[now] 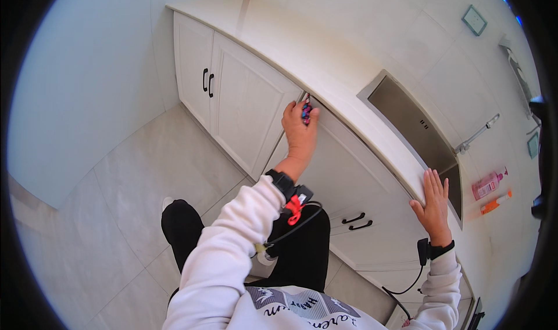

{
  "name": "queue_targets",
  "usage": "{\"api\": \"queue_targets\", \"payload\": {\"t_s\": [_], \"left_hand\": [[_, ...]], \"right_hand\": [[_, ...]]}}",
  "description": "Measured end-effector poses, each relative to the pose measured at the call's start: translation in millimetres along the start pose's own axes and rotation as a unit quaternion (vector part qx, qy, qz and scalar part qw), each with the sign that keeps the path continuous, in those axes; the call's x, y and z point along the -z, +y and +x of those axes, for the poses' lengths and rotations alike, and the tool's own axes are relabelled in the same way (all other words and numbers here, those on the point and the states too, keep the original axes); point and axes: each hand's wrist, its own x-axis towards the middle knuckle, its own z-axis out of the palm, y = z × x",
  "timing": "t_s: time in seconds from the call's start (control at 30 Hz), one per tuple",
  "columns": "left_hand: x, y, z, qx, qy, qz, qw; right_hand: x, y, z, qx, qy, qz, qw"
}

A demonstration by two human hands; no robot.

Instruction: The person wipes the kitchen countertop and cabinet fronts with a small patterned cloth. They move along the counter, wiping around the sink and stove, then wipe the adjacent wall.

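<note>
At the top edge of a white cabinet door (348, 155), just under the countertop's front edge, my left hand (301, 125) holds a small multicoloured braided item (306, 113) between thumb and fingers. Its upper end reaches the gap below the countertop; whether it is fixed there I cannot tell. My right hand (436, 203) lies palm down with fingers spread on the white countertop (340, 99), beside the near end of the steel sink (405, 112). Nothing shows in that hand. Both wrists wear black bands with cabled devices.
Black handles (353, 218) sit on the doors in front of me, with more (211, 85) further left. A faucet (477, 133), a pink pump bottle (486, 185) and an orange bottle (496, 202) are behind the sink. My legs are close to the cabinets, over the tiled floor (130, 190).
</note>
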Motion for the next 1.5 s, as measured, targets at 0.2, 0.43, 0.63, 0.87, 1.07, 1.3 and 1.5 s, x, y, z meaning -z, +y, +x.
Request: {"api": "queue_targets", "payload": {"t_s": [0.2,0.43,0.63,0.87,1.07,1.3,1.5], "left_hand": [[-43.7,-43.0,-33.3,-0.048,0.018,0.002,0.999],[-58.0,-190.6,-116.7,0.229,0.151,-0.070,0.959],[-33.9,-301.4,-167.3,0.553,0.158,-0.335,0.747],[-40.5,-291.8,-203.8,0.664,0.094,-0.340,0.659],[-76.1,-212.5,-175.1,0.627,0.182,-0.317,0.688],[-76.1,-31.8,-97.4,0.373,0.024,-0.180,0.910],[-71.6,40.6,-90.7,0.252,-0.011,-0.219,0.942]], "right_hand": [[-1.4,1.7,3.9,-0.016,-0.036,0.036,0.999],[1.2,-3.4,10.2,-0.043,-0.071,0.038,0.996],[1.1,-5.9,13.3,-0.053,-0.078,0.042,0.995],[2.2,-7.1,13.6,-0.062,-0.081,0.052,0.993],[0.1,-6.9,11.6,-0.057,-0.044,0.076,0.994],[-0.1,-6.0,7.5,-0.037,-0.007,0.066,0.997],[-1.1,-5.8,4.1,-0.047,0.007,0.082,0.996]]}}
